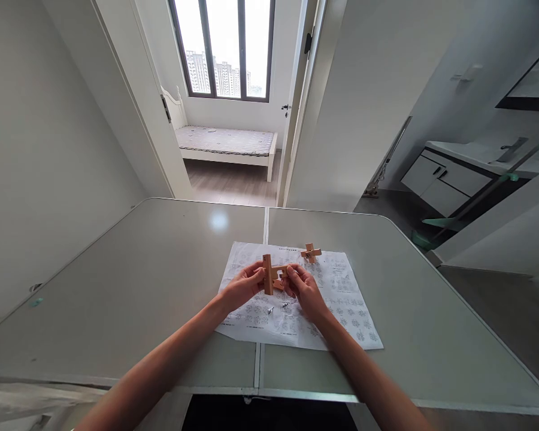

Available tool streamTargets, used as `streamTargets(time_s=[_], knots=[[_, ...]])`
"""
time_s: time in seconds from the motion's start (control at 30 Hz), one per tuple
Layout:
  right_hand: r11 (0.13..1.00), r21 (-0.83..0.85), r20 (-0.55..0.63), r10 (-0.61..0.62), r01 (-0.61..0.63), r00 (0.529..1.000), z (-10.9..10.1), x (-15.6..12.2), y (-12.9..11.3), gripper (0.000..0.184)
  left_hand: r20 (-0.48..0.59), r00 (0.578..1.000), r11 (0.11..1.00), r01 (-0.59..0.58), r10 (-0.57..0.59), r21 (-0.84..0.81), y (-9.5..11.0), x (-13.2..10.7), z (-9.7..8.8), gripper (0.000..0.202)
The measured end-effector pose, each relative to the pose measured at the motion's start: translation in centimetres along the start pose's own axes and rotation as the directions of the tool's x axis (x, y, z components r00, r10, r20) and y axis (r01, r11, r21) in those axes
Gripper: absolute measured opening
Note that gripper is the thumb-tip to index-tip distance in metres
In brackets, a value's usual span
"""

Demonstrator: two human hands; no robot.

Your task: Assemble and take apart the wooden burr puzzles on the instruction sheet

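- Through the head camera, my only view, I see both hands brought close together over a printed paper sheet [341, 323] on the tabletop [161, 287].
- I see the left hand [247, 284] with thumb and fingers pinched closed on a wooden bar [268, 275], which stands on end between me and the far edge.
- I see the right hand [303, 290] likewise pinched, its thumb and fingertips on the end of a notched wooden piece [278, 271] that reaches across to the bar; I can't tell whether the two are interlocked.
- Just below that piece I make out another wooden part [278, 285], partly hidden; I can't tell what supports it.
- Near the sheet's far edge, beyond the right hand, I have a cross-shaped wooden puzzle [311, 253], apart from both hands.
- On the paper below the hands I see two small metallic bits, one left [270, 310] and one right [284, 305], too small for me to identify.
- Past the tabletop I see a bed [227, 140] under a window [224, 51], and a sink cabinet [447, 179] off to the right.
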State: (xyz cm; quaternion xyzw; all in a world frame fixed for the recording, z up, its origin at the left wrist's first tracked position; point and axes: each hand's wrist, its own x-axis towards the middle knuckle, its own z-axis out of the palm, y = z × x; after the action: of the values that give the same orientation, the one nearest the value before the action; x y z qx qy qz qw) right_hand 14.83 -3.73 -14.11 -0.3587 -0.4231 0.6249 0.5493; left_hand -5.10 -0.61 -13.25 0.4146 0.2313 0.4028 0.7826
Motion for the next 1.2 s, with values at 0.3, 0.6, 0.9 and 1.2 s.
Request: streamTargets(time_s=[0.3, 0.6, 0.9, 1.2], knots=[[1.000, -0.012, 0.003, -0.020, 0.020, 1.000, -0.01, -0.04, -0.05, 0.039, -0.013, 1.000, 1.000, 0.004, -0.004, -0.001, 0.48, -0.26, 0.53, 0.040], [0.999, -0.033, -0.012, -0.034, 0.034, 0.999, 0.03, 0.08, 0.22, 0.037, -0.059, 0.998, 1.000, 0.001, -0.003, -0.026, 0.27, -0.29, 0.82, 0.042], [0.995, -0.084, 0.004, -0.061, 0.061, 0.998, 0.11, -0.06, 0.35, 0.038, -0.014, 1.000, 1.000, -0.002, 0.001, -0.031, 0.12, -0.18, 0.12, 0.040], [0.992, -0.113, -0.006, -0.052, 0.051, 0.999, 0.15, 0.00, 0.11, 0.040, -0.029, 1.000, 1.000, -0.009, 0.008, -0.029, -0.18, -0.23, 0.26, 0.043]])
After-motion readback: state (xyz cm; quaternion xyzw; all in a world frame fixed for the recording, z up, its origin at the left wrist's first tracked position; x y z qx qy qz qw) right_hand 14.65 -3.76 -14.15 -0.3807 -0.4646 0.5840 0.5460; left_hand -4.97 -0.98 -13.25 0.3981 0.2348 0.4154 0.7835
